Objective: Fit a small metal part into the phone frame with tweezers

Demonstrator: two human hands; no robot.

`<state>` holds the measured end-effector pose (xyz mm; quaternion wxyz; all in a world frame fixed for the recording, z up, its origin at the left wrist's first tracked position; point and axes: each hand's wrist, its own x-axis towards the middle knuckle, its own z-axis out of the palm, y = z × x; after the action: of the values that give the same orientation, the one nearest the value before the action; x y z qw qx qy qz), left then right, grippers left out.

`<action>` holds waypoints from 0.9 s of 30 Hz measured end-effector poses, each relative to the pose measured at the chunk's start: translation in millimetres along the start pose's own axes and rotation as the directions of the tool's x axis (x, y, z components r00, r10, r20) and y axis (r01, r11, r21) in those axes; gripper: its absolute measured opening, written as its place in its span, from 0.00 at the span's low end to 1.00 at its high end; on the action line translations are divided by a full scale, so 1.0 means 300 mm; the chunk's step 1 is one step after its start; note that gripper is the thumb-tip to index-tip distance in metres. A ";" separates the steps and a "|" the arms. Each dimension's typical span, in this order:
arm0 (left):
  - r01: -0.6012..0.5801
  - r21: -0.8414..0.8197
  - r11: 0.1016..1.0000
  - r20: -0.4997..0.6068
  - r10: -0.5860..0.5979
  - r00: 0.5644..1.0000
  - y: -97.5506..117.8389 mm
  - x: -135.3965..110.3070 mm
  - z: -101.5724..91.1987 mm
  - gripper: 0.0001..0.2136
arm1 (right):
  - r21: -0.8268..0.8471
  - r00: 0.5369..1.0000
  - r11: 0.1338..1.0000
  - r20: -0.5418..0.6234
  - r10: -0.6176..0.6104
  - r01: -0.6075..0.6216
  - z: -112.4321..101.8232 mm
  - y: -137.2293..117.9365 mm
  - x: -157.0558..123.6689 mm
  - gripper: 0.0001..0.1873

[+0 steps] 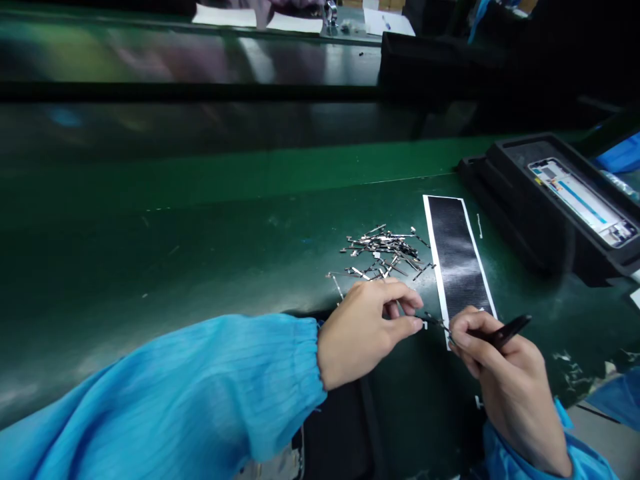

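Note:
My left hand, in a blue sleeve, pinches a small metal part between thumb and fingers near the table's front edge. My right hand grips black tweezers whose tip meets that small part. Just beyond the hands lies a pile of several thin metal strips. A long black sheet with a white border lies to the right of the pile, its near end by my right hand.
A black tray holding a phone frame sits at the right. The green table stretches left. A conveyor and papers lie beyond. More blue fabric shows at the lower right.

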<state>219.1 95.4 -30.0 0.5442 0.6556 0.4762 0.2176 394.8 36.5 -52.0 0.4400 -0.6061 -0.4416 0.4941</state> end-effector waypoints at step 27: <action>0.027 -0.135 0.990 -0.135 -0.046 0.990 -0.026 -0.001 0.027 0.06 | -0.663 0.794 0.543 0.129 -0.595 0.515 0.068 0.017 -0.046 0.06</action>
<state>222.5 90.5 -39.6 0.5563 0.5925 0.5090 0.2835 373.4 24.0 -56.7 0.3496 -0.5766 -0.7313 0.1021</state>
